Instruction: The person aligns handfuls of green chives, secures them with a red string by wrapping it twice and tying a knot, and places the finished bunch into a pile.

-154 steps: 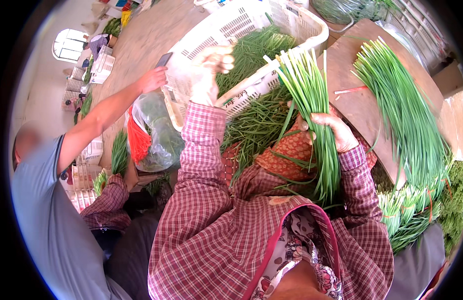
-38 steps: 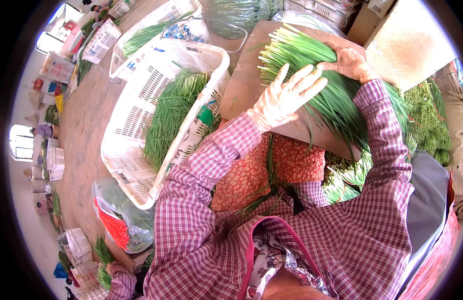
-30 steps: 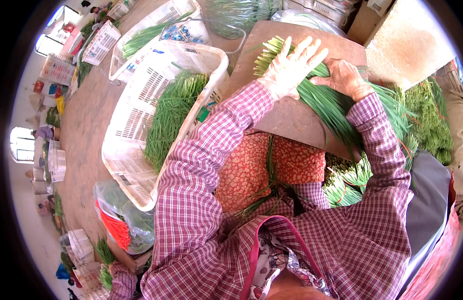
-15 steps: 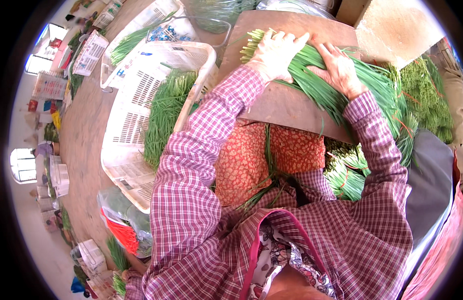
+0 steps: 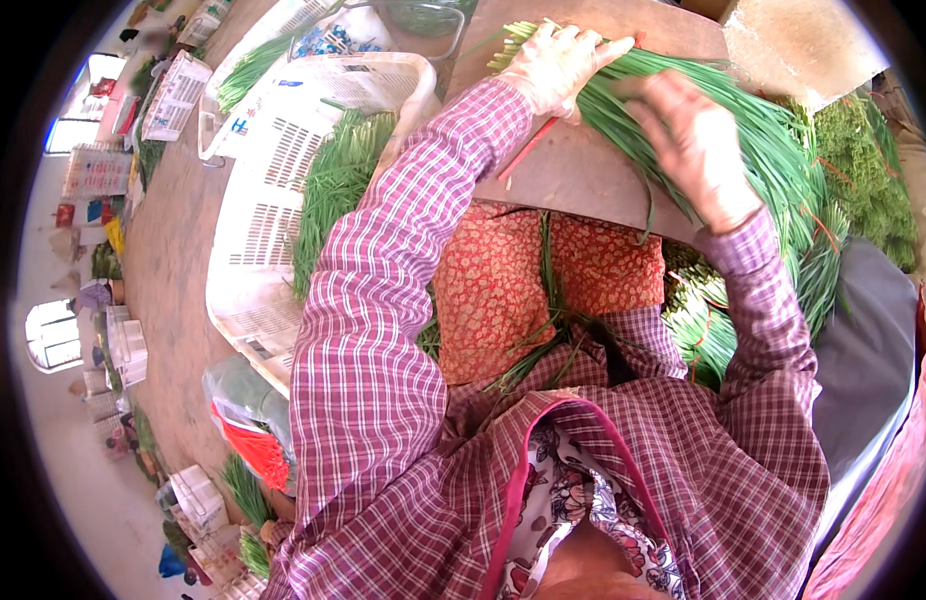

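Observation:
A thick bundle of long green chives (image 5: 723,110) lies across a brown board (image 5: 593,170) in front of me, its pale cut ends at the left. My left hand (image 5: 555,65) wraps over the bundle near those ends. A thin red tie (image 5: 528,148) sticks out from under it onto the board, and a bit of red shows beyond the bundle. My right hand (image 5: 695,140) is over the leaves farther right. Its fingers are smeared by motion, so whether they grip anything is not visible.
At my left stands a white plastic crate (image 5: 258,230) with loose greens (image 5: 338,190). A bag with red ties (image 5: 253,445) sits below it. More tied bunches (image 5: 703,335) lie beneath the board's right side; feathery greens (image 5: 858,165) and a cardboard box (image 5: 798,45) are beyond.
My right hand has come off its flat hold on the leaves and moved slightly nearer me, fingers curling. The red tie now shows beside my left hand, which keeps its hold.

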The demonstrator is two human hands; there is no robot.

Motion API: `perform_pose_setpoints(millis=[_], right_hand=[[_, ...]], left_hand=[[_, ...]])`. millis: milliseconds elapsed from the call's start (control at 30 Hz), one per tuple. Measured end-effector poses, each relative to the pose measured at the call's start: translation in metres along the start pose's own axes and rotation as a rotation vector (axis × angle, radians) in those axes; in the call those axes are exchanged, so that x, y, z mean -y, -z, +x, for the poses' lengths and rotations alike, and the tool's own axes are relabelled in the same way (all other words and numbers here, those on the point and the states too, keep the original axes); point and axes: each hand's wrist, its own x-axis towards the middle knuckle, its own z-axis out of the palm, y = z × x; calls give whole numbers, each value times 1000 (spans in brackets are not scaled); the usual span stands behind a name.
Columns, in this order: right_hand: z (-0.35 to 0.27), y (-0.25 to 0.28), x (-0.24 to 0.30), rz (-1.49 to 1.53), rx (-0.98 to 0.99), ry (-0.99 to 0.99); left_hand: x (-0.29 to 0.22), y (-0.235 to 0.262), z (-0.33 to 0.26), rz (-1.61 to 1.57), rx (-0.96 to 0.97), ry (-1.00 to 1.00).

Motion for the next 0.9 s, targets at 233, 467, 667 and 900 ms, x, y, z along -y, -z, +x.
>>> perform_pose_setpoints(millis=[233,467,667,900], right_hand=[[0,-114,36,-28,248,165],[9,-139,23,-176,68,363],[-4,-93,13,212,35,127],[3,-66,6,634,-184,-469]], left_hand=[[-1,11,9,-36,84,-6],[0,4,12,-81,24,-3],[3,-7,17,-148,-29,-11],[29,12,21,-369,170,-63]])
